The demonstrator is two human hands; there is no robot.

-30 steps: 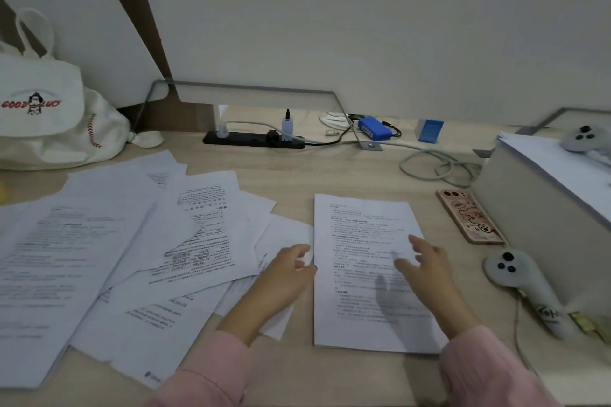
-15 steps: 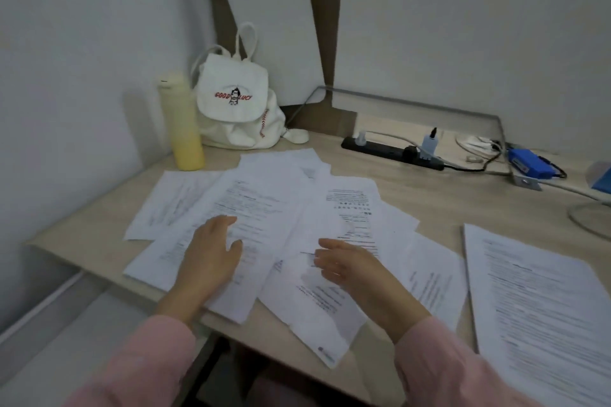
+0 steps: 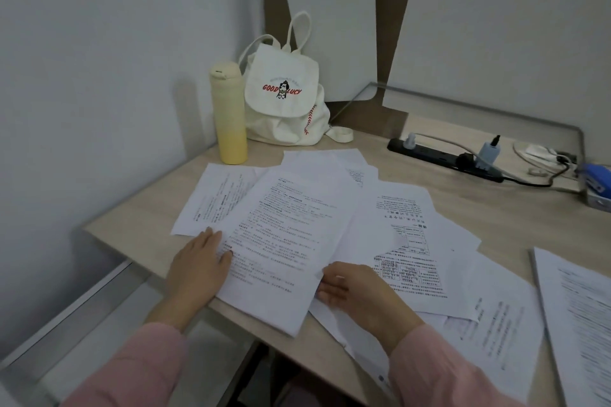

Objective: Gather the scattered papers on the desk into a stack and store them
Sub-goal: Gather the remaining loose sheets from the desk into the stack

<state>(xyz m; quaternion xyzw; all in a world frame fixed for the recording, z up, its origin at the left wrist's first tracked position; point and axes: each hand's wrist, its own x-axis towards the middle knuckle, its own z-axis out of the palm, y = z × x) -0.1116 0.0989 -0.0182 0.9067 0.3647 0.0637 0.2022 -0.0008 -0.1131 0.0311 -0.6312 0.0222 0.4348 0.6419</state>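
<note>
Several printed white sheets lie fanned and overlapping across the wooden desk [image 3: 139,218]. The topmost sheet [image 3: 291,235] sits at the front left, its near corner past the desk edge. My left hand [image 3: 198,266] rests flat on that sheet's left edge, fingers together. My right hand [image 3: 352,287] is at its right edge, fingers curled at the paper's side; whether they pinch it I cannot tell. More sheets [image 3: 406,241] spread to the right under my right hand. A separate neat stack [image 3: 582,314] lies at the far right edge of view.
A yellow bottle [image 3: 229,114] and a white canvas backpack [image 3: 284,99] stand at the back left by the wall. A black power strip [image 3: 443,157] with plugs and cables lies at the back right, next to a blue object [image 3: 595,180]. The desk's left edge drops off.
My view swung left from the neat sheet to the scattered pile. Both hands left that sheet; my left hand slid to the top sheet's left edge, my right to its right edge.
</note>
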